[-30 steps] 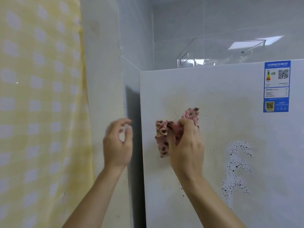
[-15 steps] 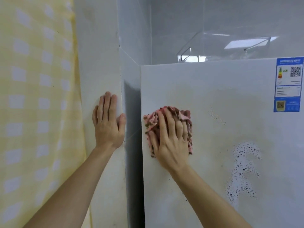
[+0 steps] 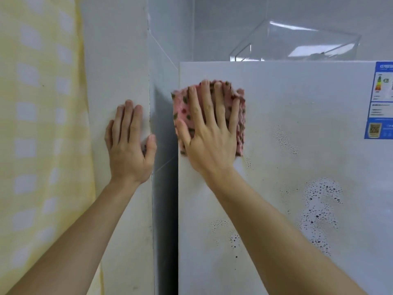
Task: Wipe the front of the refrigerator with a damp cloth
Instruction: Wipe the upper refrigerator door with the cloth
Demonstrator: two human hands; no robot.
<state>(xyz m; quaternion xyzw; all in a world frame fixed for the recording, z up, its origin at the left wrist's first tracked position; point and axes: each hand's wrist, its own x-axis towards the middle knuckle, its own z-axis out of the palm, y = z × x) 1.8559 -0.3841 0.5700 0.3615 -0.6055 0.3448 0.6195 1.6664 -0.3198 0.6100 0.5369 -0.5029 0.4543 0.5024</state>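
Frankly, my right hand only flattens the cloth against the refrigerator near its top left corner, fingers straight and spread (nothing curled round it), so it could slide out and drop. My left hand lies open on the wall.

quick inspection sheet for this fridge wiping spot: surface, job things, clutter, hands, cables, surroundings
surface: refrigerator front is white with a yellowish tinge; speckled droplet patches lie right of and below the cloth
job's things: pink spotted cloth is pressed flat near the door's upper left corner
clutter: blue label is stuck at the door's upper right; clear box sits on top
hands: right hand lies flat on the cloth, fingers spread; left hand lies flat on the white wall beside the refrigerator
cables: nothing seen
surroundings: yellow checked curtain at left; grey tiles behind
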